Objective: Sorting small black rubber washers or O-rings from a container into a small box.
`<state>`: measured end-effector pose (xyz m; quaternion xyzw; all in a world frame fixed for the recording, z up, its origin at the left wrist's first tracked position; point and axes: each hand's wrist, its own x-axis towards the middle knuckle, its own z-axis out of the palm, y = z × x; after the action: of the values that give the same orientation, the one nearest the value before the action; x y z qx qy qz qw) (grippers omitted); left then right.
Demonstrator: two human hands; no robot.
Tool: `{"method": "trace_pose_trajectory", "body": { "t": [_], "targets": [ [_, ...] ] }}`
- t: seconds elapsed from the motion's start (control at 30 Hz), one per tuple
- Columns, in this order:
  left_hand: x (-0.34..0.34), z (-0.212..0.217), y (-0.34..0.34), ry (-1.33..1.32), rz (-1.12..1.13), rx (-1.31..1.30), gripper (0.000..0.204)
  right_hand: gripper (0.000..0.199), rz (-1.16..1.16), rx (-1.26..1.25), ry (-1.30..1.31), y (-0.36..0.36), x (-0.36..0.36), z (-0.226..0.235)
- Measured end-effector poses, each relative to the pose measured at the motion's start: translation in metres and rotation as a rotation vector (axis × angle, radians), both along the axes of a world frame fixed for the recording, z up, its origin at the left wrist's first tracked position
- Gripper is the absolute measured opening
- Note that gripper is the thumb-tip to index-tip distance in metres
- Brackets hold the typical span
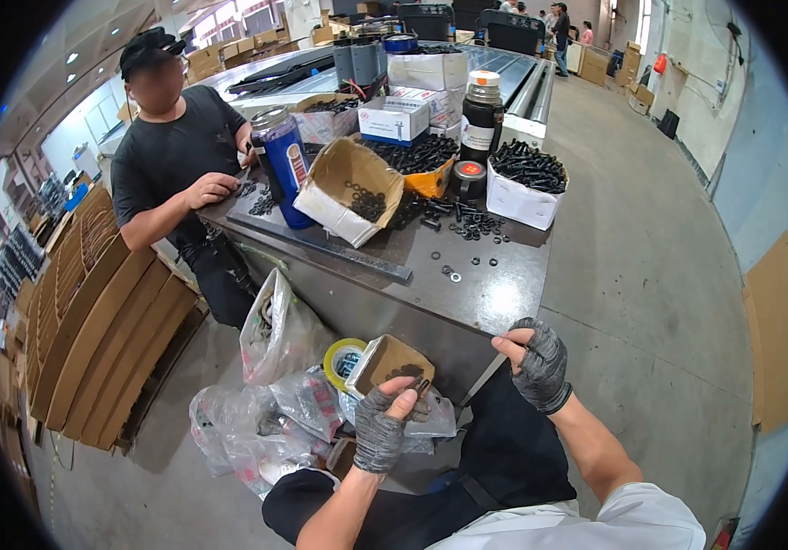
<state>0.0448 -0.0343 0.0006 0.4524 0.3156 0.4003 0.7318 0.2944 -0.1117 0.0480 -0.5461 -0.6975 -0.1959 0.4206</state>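
Observation:
My left hand (383, 429), in a grey fingerless glove, is raised in front of an open small carton (397, 359) below the table. Its thumb and fingers pinch a small dark bolt (423, 388). My right hand (541, 365), gloved the same way, is at the table's near right corner. Its thumb and forefinger are pressed together, and whatever lies between them is too small to name. On the tabletop (366, 291) lie loose black bolts and nuts (476, 223) and a pale washer (455, 277). A white box of black bolts (524, 188) stands at the right edge.
A tilted carton with rings (344, 197), a blue flask (286, 174), a black flask (480, 119) and a metal bar (321, 249) occupy the table. Plastic bags (270, 426) and yellow tape (343, 362) sit below. Across the left corner stands a co-worker (179, 137); stacked cardboard (105, 330) is behind.

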Motion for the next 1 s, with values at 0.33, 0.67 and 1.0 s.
{"method": "trace_pose_trajectory", "body": {
  "t": [0.33, 0.67, 1.0],
  "targets": [
    [-0.012, 0.009, 0.0, 0.096, 0.119, 0.168, 0.026, 0.013, 0.485, -0.649, 1.458, 0.026, -0.081, -0.006],
    [-0.01, 0.007, 0.0, 0.16, 0.216, 0.22, 0.024, 0.022, 0.578, -0.747, 1.463, 0.041, -0.089, -0.022],
    [-0.003, -0.003, -0.002, -0.011, 0.209, 0.113, 0.024, 0.024, 0.444, -0.742, 1.44, 0.044, -0.099, -0.029]
  ]
}}
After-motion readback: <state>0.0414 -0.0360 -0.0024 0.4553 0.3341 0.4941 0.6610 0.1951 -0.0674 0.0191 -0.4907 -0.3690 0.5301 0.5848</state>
